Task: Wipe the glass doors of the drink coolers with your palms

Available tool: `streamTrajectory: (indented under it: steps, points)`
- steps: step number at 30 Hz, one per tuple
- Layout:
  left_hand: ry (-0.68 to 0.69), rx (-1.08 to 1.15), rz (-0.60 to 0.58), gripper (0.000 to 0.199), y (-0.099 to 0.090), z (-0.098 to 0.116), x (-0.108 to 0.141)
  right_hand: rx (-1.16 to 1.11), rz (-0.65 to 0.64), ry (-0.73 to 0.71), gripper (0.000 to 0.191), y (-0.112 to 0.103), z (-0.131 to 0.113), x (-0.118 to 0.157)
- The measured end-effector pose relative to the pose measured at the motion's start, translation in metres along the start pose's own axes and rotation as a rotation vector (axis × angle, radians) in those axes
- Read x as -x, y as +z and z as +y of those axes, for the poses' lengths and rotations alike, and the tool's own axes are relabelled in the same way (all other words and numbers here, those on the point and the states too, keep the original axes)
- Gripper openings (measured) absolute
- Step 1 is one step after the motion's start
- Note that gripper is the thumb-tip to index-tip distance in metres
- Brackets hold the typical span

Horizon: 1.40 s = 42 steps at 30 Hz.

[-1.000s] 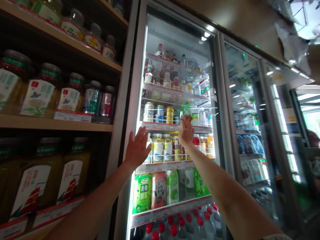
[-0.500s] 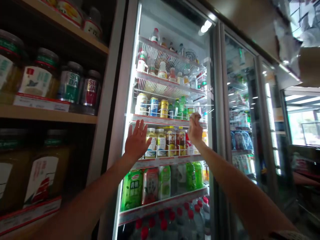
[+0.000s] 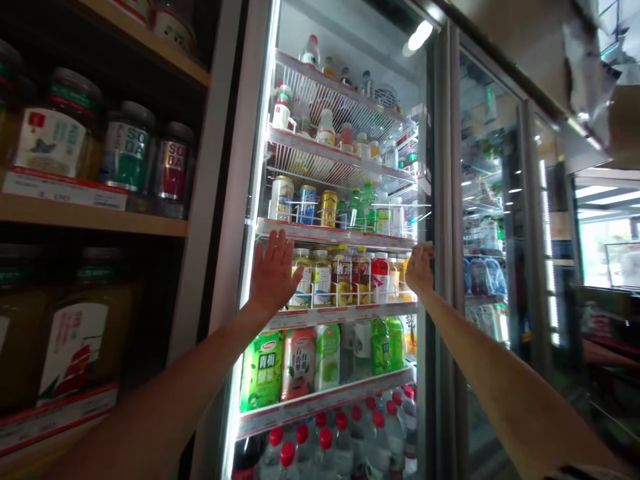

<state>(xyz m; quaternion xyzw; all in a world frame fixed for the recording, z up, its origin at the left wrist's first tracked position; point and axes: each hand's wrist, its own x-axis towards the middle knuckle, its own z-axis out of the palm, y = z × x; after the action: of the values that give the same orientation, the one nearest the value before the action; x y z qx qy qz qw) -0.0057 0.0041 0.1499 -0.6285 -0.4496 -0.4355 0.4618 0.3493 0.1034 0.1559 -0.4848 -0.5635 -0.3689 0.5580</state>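
Note:
My left hand (image 3: pixel 273 272) is raised with its fingers apart and nothing in it, in front of the left part of a lit drinks cooler (image 3: pixel 340 311). Beside its thumb are pale-labelled yellow bottles (image 3: pixel 301 280). My right hand (image 3: pixel 420 268) is up at the cooler's right side, near the door frame (image 3: pixel 440 200); its fingers are bent, and whether they touch the frame or hold anything I cannot make out. Cans stand on the shelf above, among them a gold can (image 3: pixel 329 211). Green bottles (image 3: pixel 264 373) are on the shelf below.
A wooden shelf (image 3: pixel 90 217) with jars and soda bottles, one red-labelled (image 3: pixel 173 163), runs along the left. More glass cooler doors (image 3: pixel 487 167) continue on the right. Red-capped bottles (image 3: pixel 325 443) fill the cooler's bottom.
My right hand has moved right, from in front of the bottles to the door-frame side. My left hand stays raised in nearly the same place. The view has shifted slightly.

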Motion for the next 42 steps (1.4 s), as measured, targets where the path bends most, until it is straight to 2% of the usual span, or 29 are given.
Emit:
streamTrajectory:
  steps: [2, 4, 6, 7, 9, 12, 13, 14, 15, 18, 20, 21, 22, 25, 27, 28, 30, 33, 35, 36, 38, 40, 42]
  points:
    - [0.0, 0.006, -0.002, 0.06, -0.001, 0.0, 0.0, -0.037, -0.028, -0.084, 0.059, 0.001, -0.036, 0.008]
    - [0.005, 0.002, -0.015, 0.059, -0.002, -0.002, 0.0, -0.092, -0.09, -0.24, 0.058, 0.0, -0.073, 0.013]
    - [0.017, -0.008, -0.035, 0.058, -0.005, -0.004, 0.0, -0.13, -0.154, -0.385, 0.055, -0.003, -0.094, 0.015]
    - [0.023, -0.014, -0.044, 0.057, -0.006, -0.005, 0.0, -0.136, -0.17, -0.399, 0.054, -0.005, -0.096, 0.016]
    - [0.03, -0.025, -0.056, 0.057, -0.008, -0.005, 0.001, -0.143, -0.139, -0.273, 0.052, -0.007, -0.086, 0.016]
    - [0.021, -0.046, -0.065, 0.057, -0.008, -0.002, 0.003, -0.157, -0.005, 0.081, 0.049, -0.004, -0.067, 0.016]
    - [0.016, -0.052, -0.066, 0.057, -0.008, 0.0, 0.004, -0.164, 0.024, 0.125, 0.049, -0.003, -0.067, 0.018]
    - [0.01, -0.058, -0.066, 0.057, -0.007, 0.002, 0.005, -0.173, 0.036, 0.109, 0.05, -0.001, -0.072, 0.022]
    - [0.007, -0.063, -0.065, 0.057, -0.006, 0.003, 0.007, -0.182, 0.029, 0.038, 0.051, 0.0, -0.082, 0.027]
    - [0.033, -0.076, -0.076, 0.059, -0.005, 0.005, 0.015, -0.2, -0.075, -0.327, 0.057, 0.0, -0.119, 0.051]
    - [0.065, -0.088, -0.097, 0.059, -0.006, 0.003, 0.022, -0.196, -0.142, -0.503, 0.058, 0.0, -0.128, 0.065]
    - [0.081, -0.093, -0.109, 0.059, -0.006, 0.002, 0.026, -0.192, -0.143, -0.514, 0.057, 0.0, -0.125, 0.069]
    - [0.092, -0.097, -0.12, 0.059, -0.007, 0.001, 0.029, -0.186, -0.116, -0.461, 0.055, 0.001, -0.117, 0.071]
    - [0.111, -0.089, -0.138, 0.063, -0.006, 0.0, 0.037, -0.168, 0.045, -0.091, 0.051, 0.003, -0.081, 0.063]
    - [0.105, -0.078, -0.134, 0.065, -0.005, 0.002, 0.039, -0.17, 0.106, 0.066, 0.051, 0.005, -0.069, 0.057]
    - [0.097, -0.076, -0.131, 0.065, -0.005, 0.003, 0.04, -0.175, 0.108, 0.077, 0.052, 0.005, -0.071, 0.056]
    - [0.082, -0.075, -0.126, 0.063, -0.004, 0.004, 0.04, -0.187, 0.065, -0.016, 0.054, 0.004, -0.088, 0.06]
    - [0.083, -0.073, -0.13, 0.062, -0.004, 0.004, 0.041, -0.204, -0.075, -0.332, 0.055, -0.001, -0.124, 0.078]
    - [0.098, -0.078, -0.132, 0.063, -0.005, 0.002, 0.044, -0.207, -0.171, -0.518, 0.053, -0.005, -0.129, 0.085]
    - [0.104, -0.082, -0.132, 0.063, -0.005, 0.002, 0.045, -0.203, -0.19, -0.541, 0.052, -0.006, -0.124, 0.086]
    - [0.11, -0.088, -0.135, 0.063, -0.005, 0.002, 0.049, -0.186, -0.14, -0.403, 0.051, -0.006, -0.1, 0.082]
    - [0.104, -0.084, -0.138, 0.064, -0.005, 0.004, 0.052, -0.17, -0.022, -0.143, 0.05, -0.004, -0.074, 0.075]
    - [0.094, -0.07, -0.136, 0.065, -0.005, 0.006, 0.054, -0.167, 0.052, 0.004, 0.052, -0.001, -0.064, 0.071]
